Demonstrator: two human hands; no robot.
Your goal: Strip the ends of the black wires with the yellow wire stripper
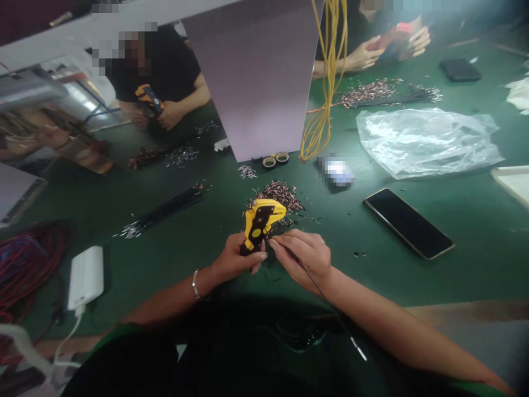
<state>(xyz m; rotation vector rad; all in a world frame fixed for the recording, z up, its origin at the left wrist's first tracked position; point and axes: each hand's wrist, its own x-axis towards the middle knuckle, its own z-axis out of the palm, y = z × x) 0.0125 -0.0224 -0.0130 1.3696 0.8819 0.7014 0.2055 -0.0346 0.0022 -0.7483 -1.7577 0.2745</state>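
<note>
As my left hand (231,258) clamps its fingers (259,257) around a yellow-and-black wire stripper (259,226), head angled forward, my right hand (303,259) pinches a thin black wire (318,296).

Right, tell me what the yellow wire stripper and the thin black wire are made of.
The wire stripper looks like moulded plastic: glossy yellow with smooth, even curves, and a matte black panel that may be rubber. The thin wire, pinched in the right hand, seems plastic-insulated. Its bright tip suggests metal, though it's too small to tell which.
</note>
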